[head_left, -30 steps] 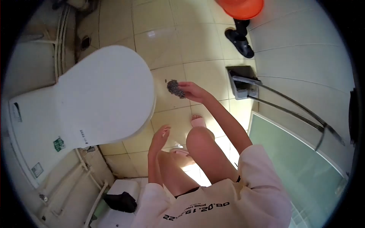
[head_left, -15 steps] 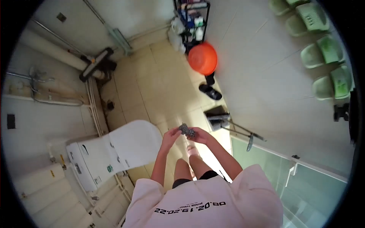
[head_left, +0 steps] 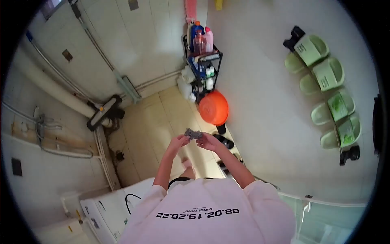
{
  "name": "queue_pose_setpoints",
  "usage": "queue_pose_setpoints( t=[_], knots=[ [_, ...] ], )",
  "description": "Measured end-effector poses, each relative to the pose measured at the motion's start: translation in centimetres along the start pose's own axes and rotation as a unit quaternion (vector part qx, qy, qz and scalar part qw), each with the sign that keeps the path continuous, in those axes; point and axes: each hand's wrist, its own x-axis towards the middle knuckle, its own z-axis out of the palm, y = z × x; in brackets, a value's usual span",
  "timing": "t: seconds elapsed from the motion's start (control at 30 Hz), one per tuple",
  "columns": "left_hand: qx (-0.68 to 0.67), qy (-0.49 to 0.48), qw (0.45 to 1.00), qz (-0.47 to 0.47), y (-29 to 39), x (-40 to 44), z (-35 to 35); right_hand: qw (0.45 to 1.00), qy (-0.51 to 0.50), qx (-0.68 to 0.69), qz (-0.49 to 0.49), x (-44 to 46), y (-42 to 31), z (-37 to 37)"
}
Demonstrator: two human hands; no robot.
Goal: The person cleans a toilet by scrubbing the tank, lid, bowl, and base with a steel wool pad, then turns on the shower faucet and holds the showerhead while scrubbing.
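A crinkly grey steel wool scrubber [head_left: 193,133] is stretched sideways between my two hands, in front of my body and above the tiled floor. My left hand [head_left: 178,142] pinches its left end with the fingertips. At the other end, my right hand [head_left: 208,141] grips it between thumb and fingers. Below my hands, one foot in a pink slipper [head_left: 186,163] shows on the tiles. Past my right hand lies a black slipper [head_left: 224,141], partly covered by my forearm.
An orange basin [head_left: 214,108] leans by the right wall, before a black rack [head_left: 208,67] of bottles. Green slippers [head_left: 331,75] hang on that wall. A floor brush [head_left: 105,112] and a squeegee [head_left: 129,88] stand at the left and back. The white toilet [head_left: 105,207] is at lower left.
My view has tilted up and I have moved forward past the toilet, towards the basin and rack. Both hands still hold the scrubber, now level rather than slanted.
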Motion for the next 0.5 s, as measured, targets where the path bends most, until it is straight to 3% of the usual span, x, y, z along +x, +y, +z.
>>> queue_pose_setpoints(
  t=[0.13,0.23,0.5],
  knots=[
    [-0.045,0.038,0.997,0.053,7.7,4.2,-1.9,0.97,0.123,-0.203,-0.043,3.8,-6.2,3.3],
    [-0.1,-0.006,0.991,0.092,12.8,7.1,-3.5,0.867,0.208,-0.439,-0.114,6.3,-11.3,5.6],
    [-0.112,0.016,0.983,0.144,23.8,16.4,-7.6,0.731,0.173,-0.548,-0.368,14.6,-30.4,14.7]
  ],
)
